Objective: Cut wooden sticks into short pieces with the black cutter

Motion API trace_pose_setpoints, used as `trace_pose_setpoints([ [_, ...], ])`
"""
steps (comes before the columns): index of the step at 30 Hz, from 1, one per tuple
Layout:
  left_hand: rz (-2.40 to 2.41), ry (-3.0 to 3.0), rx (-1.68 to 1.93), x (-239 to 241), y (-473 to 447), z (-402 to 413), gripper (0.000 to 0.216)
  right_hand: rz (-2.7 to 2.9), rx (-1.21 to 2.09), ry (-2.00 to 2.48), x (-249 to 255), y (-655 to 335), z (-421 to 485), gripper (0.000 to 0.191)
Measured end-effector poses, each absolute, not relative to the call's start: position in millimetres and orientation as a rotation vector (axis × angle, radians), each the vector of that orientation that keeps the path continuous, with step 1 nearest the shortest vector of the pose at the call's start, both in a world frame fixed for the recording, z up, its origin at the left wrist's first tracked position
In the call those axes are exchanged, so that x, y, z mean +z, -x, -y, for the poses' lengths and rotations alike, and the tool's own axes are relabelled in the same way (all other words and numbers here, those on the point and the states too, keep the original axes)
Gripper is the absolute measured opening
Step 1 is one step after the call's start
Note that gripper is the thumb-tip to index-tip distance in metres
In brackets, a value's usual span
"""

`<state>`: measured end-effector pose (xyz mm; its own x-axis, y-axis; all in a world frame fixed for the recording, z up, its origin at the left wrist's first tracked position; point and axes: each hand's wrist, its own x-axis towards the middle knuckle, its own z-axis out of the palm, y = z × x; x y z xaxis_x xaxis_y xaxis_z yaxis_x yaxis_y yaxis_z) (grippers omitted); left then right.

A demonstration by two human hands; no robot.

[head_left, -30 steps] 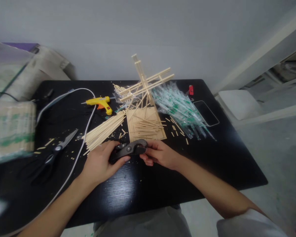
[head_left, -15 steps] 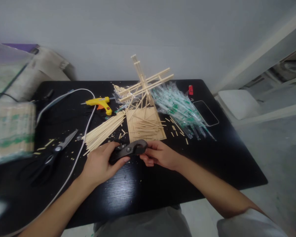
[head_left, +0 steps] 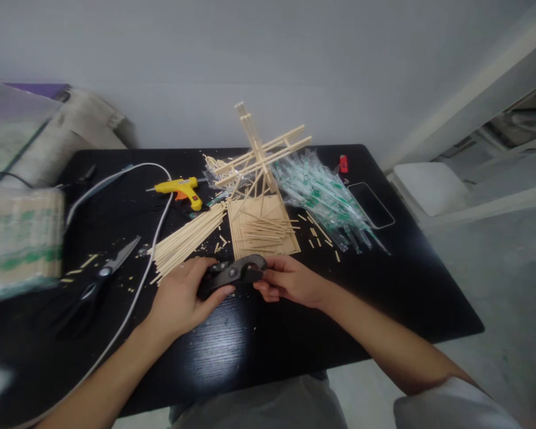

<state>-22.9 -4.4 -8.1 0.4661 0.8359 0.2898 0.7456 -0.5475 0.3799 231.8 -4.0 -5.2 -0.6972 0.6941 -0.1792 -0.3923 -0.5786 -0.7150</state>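
My left hand (head_left: 181, 301) is closed round the handles of a black hand cutter (head_left: 233, 272) with a curved hooked jaw, held just above the near part of the table. At the jaw's tip, the fingers of my right hand (head_left: 290, 280) are pinched together; what they hold, if anything, is hidden. Just beyond the cutter lies a flat panel of wooden sticks (head_left: 241, 229), with a pile of short cut sticks (head_left: 268, 232) on it. A cross-shaped stick frame (head_left: 261, 156) on slanted legs rises at the panel's far end. Left of the panel is a bundle of long sticks (head_left: 187, 238).
A yellow glue gun (head_left: 181, 187) lies at the back left, near a white cable (head_left: 158, 229). Black-handled scissors (head_left: 105, 271) rest at left. Green-and-clear wrappers (head_left: 319, 193), a phone (head_left: 371, 205) and a red object (head_left: 343, 163) are at right. A packed stick bundle (head_left: 24, 238) stands far left.
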Motion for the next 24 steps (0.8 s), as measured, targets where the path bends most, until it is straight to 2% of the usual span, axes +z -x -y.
trace_pose_setpoints([
  [7, -1.381, -2.489, 0.679, -9, 22, 5, 0.042, 0.930, 2.224, 0.673, -7, -233, 2, 0.029],
  [11, -1.400, -2.428, 0.739, -8, 24, 6, 0.038, 1.024, 2.076, 0.822, -8, -234, 1, 0.029],
  [13, -1.410, -2.399, 0.768, -8, 26, 6, 0.037, 1.177, 1.859, 0.957, -8, -234, 1, 0.025],
  [16, -1.431, -2.376, 0.785, -9, 28, 6, 0.036, 1.516, 1.328, 1.122, -7, -235, 0, 0.018],
  [19, -1.451, -2.354, 0.772, -10, 27, 5, 0.036, 1.787, 0.851, 1.150, -11, -240, -1, 0.026],
  [24, -1.446, -2.287, 0.761, -11, 22, 5, 0.035, 1.974, 0.510, 1.215, -24, -247, -8, 0.029],
])
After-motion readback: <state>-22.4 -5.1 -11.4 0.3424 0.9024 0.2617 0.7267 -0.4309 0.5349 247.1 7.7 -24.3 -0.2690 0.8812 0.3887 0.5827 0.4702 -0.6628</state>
